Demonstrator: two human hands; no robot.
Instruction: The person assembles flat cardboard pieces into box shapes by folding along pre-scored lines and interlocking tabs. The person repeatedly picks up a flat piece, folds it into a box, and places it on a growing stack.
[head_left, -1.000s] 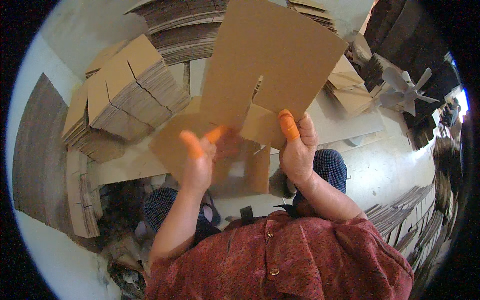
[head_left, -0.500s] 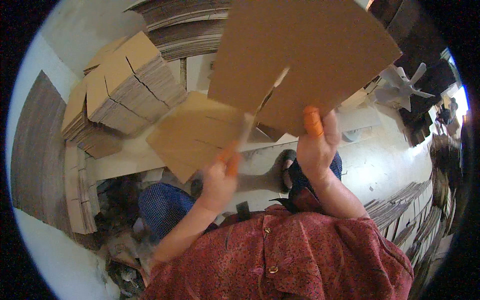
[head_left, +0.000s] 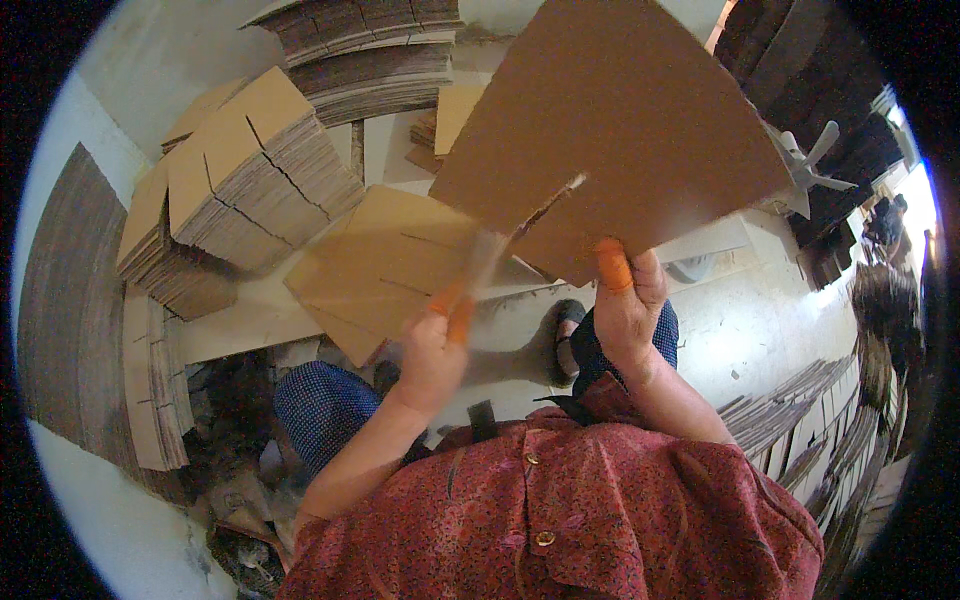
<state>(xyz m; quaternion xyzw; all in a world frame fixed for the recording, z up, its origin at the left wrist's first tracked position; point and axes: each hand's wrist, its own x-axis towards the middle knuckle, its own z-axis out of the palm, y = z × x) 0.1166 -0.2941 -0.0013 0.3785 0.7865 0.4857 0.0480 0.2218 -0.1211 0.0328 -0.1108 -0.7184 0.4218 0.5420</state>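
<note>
A large brown cardboard sheet is tilted up in front of me, with a slit running into its lower edge. My right hand is closed on the sheet's lower edge, its orange-covered thumb on the near face. My left hand, also with orange coverings on its fingers, is closed on a thin pale strip, blurred by motion, beside the slit's open end. I cannot make out the strip's kind. Behind the left hand lies another slit cardboard sheet on a low pale surface.
Thick stacks of slit cardboard stand at the left, with more stacks at the back. A white-bladed fan is at the right. Cardboard pieces stand in rows at lower right. My knees are below the hands.
The cardboard sheet has tilted and shifted slightly, baring a small stack behind its left edge. My right hand has moved slightly down; my left hand stays near the slit with the blurred strip.
</note>
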